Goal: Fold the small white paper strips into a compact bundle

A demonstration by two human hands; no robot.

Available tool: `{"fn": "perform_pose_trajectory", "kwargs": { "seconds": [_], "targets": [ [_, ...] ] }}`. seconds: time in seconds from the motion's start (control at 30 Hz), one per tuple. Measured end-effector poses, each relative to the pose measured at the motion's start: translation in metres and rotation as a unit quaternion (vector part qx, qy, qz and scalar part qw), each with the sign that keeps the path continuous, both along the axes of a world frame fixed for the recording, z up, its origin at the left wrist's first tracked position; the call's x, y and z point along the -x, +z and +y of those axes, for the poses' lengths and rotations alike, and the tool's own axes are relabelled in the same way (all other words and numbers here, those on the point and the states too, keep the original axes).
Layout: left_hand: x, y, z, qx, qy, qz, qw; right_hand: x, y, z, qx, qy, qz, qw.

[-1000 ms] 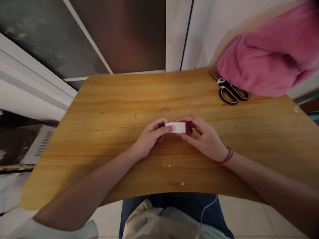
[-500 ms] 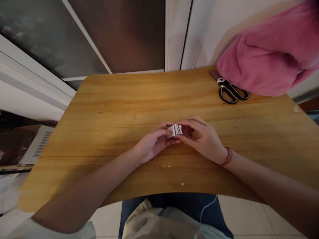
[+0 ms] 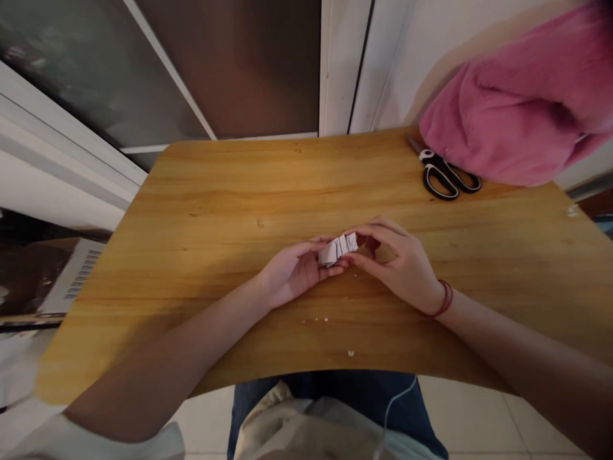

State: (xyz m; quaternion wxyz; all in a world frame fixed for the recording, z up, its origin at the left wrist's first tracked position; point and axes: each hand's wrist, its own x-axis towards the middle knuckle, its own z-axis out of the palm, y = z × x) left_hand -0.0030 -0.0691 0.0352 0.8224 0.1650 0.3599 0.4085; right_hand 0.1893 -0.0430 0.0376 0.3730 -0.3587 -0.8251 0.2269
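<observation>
Between my hands, over the middle of the wooden table (image 3: 230,204), is a small bundle of white paper pieces (image 3: 338,249) with dark lines on them, fanned like a little stack. My left hand (image 3: 297,271) supports its left end, thumb along the top side and fingers beneath. On the right end, the thumb and index finger of my right hand (image 3: 395,259) pinch the edges. The other right fingers curl behind and are partly hidden. Whether the pieces are separate or one folded strip I cannot tell.
Black-handled scissors (image 3: 443,176) lie at the back right, touching a pink plush cloth (image 3: 502,121). Small white scraps (image 3: 351,353) are scattered near the front edge. Behind the table stands a framed glass door (image 3: 230,64). A cardboard box (image 3: 71,275) is at the left.
The paper bundle has spread out longer toward the upper right, and more of it shows. My right hand has shifted slightly right; my left thumb has moved off the bundle's top face.
</observation>
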Motion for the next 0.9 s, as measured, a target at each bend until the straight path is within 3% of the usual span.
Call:
{"fn": "perform_pose_trajectory", "kwargs": {
  "seconds": [0.53, 0.7, 0.9],
  "targets": [
    [0.003, -0.003, 0.003, -0.037, 0.010, 0.012, 0.999, -0.005, 0.010, 0.000, -0.029, -0.054, 0.022, 0.998],
    [0.002, -0.004, 0.002, -0.043, 0.010, 0.008, 0.999, -0.006, 0.009, -0.001, -0.017, -0.079, 0.068, 0.994],
    [-0.005, -0.002, 0.001, -0.009, 0.025, -0.043, 0.999, 0.006, 0.002, -0.005, -0.008, -0.042, 0.045, 0.998]
  ]
}}
